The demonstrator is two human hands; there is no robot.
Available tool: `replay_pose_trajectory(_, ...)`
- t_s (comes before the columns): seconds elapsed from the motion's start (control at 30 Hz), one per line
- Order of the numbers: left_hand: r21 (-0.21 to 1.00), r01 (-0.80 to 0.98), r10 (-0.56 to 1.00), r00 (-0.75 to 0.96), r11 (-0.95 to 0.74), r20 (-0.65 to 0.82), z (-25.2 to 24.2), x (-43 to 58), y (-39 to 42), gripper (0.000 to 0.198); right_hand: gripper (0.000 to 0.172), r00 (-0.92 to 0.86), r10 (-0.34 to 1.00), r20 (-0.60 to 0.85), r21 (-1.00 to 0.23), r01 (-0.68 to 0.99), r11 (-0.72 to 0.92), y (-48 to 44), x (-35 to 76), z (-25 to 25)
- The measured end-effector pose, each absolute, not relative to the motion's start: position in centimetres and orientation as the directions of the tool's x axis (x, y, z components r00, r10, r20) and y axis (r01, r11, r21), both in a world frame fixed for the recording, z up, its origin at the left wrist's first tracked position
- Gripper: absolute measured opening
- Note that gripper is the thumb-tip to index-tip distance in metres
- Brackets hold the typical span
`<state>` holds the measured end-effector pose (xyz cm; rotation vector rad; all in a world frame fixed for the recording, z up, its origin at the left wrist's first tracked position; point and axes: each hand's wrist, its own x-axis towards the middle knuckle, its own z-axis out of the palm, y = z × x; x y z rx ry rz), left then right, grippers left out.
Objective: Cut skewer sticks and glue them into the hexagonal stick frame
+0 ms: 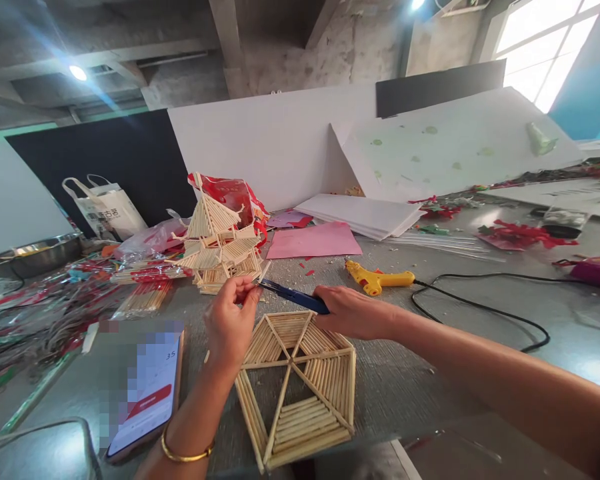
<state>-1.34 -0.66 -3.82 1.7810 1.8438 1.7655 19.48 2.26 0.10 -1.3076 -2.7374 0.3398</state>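
Pinched between the thumb and fingers of my left hand [231, 322] is a short pale wooden stick [265, 272]. My right hand [350, 311] is wrapped round a dark blue utility knife [297, 296], its front end pointing left at the stick, close to my left fingertips. Whether the blade touches the stick, I cannot tell. Below both hands lies a many-sided frame of wooden sticks [325, 387], with spokes meeting in the middle. Several of its wedges are filled with parallel sticks; the left one is mostly bare. Behind my left hand stands a tiered stick pagoda [215, 233].
A yellow glue gun [380, 277] lies behind my right hand, its black cable [520, 319] running right. A phone [147, 393] lies by my left forearm. Wrapped stick bundles [145, 293] are at left. Pink paper [314, 241] and white boards [360, 212] lie farther back.
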Motion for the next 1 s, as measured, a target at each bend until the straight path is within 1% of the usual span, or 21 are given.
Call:
replay_pose_trajectory(0.1,0.701,0.648,0.705,-0.347,-0.297,0.619,-3.9,-1.4,-0.6,0.019,0.022,-0.636,0.771,-0.016,-0.233,0.752,0.616,2.3,19.6,0.1)
replay_pose_trajectory(0.33,0.662,0.694,0.686,-0.337,-0.281,0.645,-3.7,-1.2,-0.7,0.017,0.022,-0.621,0.782,-0.047,-0.234,0.768,0.596,2.2,19.5,0.4)
replay_pose_trajectory(0.77,0.587,0.754,0.647,-0.294,-0.295,0.703,-3.8,-0.9,-0.4,0.016,0.023,-0.607,0.794,-0.03,-0.207,0.781,0.589,2.5,19.6,0.1)
replay_pose_trajectory(0.87,0.606,0.75,0.671,-0.308,-0.265,0.675,-3.7,-1.0,-0.4,0.018,0.025,-0.595,0.803,-0.025,-0.186,0.792,0.581,3.0,19.7,-0.1)
replay_pose_trajectory(1.0,0.628,0.752,0.762,-0.283,-0.201,0.583,-4.0,-1.6,0.2,0.017,0.027,-0.572,0.819,-0.048,-0.165,0.813,0.558,3.6,19.6,0.1)
